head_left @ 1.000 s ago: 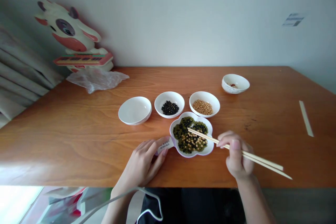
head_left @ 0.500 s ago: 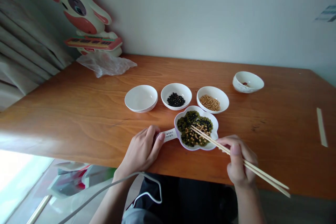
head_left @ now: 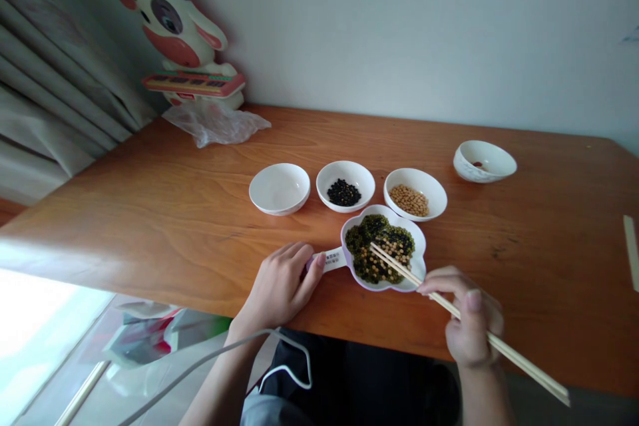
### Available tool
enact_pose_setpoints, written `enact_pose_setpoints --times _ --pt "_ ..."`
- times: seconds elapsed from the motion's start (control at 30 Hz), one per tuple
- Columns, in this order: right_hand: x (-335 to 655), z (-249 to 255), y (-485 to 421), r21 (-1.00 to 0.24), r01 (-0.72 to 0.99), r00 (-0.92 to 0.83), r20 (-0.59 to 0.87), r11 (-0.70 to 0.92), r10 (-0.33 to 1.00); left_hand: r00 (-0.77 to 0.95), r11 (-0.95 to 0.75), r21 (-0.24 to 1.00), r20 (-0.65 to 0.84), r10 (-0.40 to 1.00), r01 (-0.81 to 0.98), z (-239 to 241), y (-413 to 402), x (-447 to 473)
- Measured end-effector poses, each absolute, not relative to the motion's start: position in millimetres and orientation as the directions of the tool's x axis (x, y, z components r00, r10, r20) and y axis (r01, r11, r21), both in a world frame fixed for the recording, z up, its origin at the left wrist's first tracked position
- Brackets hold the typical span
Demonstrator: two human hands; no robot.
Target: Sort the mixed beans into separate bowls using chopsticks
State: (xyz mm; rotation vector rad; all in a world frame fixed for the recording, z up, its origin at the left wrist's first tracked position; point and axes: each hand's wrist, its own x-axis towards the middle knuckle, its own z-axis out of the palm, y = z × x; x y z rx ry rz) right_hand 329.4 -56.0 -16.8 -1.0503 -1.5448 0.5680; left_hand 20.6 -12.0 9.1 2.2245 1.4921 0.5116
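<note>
A flower-shaped white dish (head_left: 419,239) with a short handle holds mixed green, black and tan beans. My left hand (head_left: 282,283) pinches that handle at the dish's left side. My right hand (head_left: 466,323) is closed round a pair of wooden chopsticks (head_left: 449,309), whose tips rest in the bean pile. Behind the dish stand three small white bowls: an empty bowl (head_left: 279,188), a bowl with black beans (head_left: 345,185) and a bowl with tan soybeans (head_left: 415,194).
A fourth small bowl (head_left: 484,161) sits far right on the wooden table (head_left: 150,213). A cartoon cow toy (head_left: 180,40) and a crumpled clear plastic bag (head_left: 217,123) stand at the back left by a curtain. A paper chopstick sleeve (head_left: 632,249) lies at the right edge.
The view has swung left and tilted. My right hand has slid back toward the table's near edge, while the chopstick tips stay in the bean dish. My left hand keeps its hold on the handle.
</note>
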Motion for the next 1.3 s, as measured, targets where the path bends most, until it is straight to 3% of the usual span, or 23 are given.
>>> enact_pose_setpoints --times 0.43,1.3 --pt "324.2 -11.0 -53.9 -0.878 0.264 -0.015 0.41 0.399 0.912 0.358 -0.349 0.535 0.092 0.929 0.769 10.6 -11.8 20.8" --pt "323.9 -14.6 -54.6 -0.844 0.268 0.052 0.494 0.465 0.868 0.367 -0.344 0.55 0.071 0.927 0.761 10.3 -11.5 20.0"
